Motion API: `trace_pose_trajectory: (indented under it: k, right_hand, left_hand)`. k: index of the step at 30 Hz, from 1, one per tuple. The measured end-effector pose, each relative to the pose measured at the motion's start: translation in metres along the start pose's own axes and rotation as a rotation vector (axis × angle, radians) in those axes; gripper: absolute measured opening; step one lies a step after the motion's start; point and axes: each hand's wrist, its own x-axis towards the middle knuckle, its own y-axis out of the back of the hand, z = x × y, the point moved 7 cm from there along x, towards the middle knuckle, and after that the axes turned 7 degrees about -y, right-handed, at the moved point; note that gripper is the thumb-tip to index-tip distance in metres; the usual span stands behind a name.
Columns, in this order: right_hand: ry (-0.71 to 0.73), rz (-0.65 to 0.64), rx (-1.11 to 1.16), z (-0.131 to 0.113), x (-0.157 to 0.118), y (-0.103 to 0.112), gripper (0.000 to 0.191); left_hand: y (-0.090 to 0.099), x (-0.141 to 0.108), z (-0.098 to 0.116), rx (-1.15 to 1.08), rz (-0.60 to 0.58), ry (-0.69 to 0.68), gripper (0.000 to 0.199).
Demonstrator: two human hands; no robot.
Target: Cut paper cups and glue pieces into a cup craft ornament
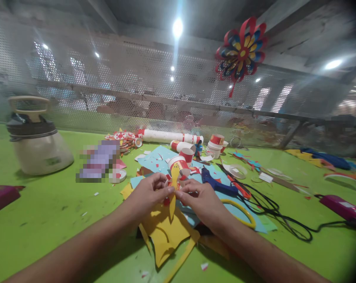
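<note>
Between my hands is a narrow yellow paper cutout (173,204), held upright over the papers. My left hand (152,190) pinches it from the left at about its middle. From the right, the fingertips of my right hand (200,198) close on the same piece. Just behind it lies a red and white paper cup (179,165) on its side. Under my hands rests a larger yellow paper sheet (166,232) with cut edges, over light blue paper (154,157). Small red bits near my left fingertips are partly hidden.
A blue glue gun (216,182) and yellow-handled scissors (245,214) lie right of my hands, with black cable (272,208) beyond. Further back are stacked cups (214,147) and a long white tube (168,136). A large jug (39,145) stands left; a paper flower (242,53) hangs above.
</note>
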Motion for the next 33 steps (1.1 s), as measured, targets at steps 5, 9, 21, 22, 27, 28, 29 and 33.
trace_pose_trajectory:
  k: [5,9,21,22,27,28,29,33]
  right_hand:
    - [0.049,0.029,-0.081,-0.003,-0.003,-0.001,0.017]
    - [0.222,0.163,-0.172,-0.017,-0.01,0.005,0.01]
    - [0.175,0.216,-0.043,-0.013,-0.01,0.017,0.014]
    - [0.132,0.191,-0.034,-0.009,-0.009,0.016,0.017]
    - [0.027,0.078,-0.018,0.0,-0.007,0.008,0.037]
    - [0.011,0.07,-0.007,0.0,-0.007,0.007,0.042]
    - [-0.008,0.063,0.006,0.001,-0.008,0.007,0.045]
    - [-0.109,-0.047,0.069,0.005,-0.009,-0.001,0.053]
  left_hand:
    - [0.007,0.003,-0.014,-0.064,0.038,0.057,0.03]
    - [0.01,0.004,-0.023,-0.198,0.056,0.083,0.029]
    - [0.012,0.002,-0.015,-0.247,0.089,0.122,0.029]
    - [0.013,0.002,-0.015,-0.247,0.09,0.119,0.029]
    - [0.015,0.001,-0.013,-0.254,0.109,0.108,0.03]
    - [0.015,0.001,-0.013,-0.26,0.116,0.103,0.03]
    - [0.016,0.001,-0.012,-0.27,0.125,0.096,0.031]
    - [0.02,0.001,-0.008,-0.323,0.156,0.052,0.032]
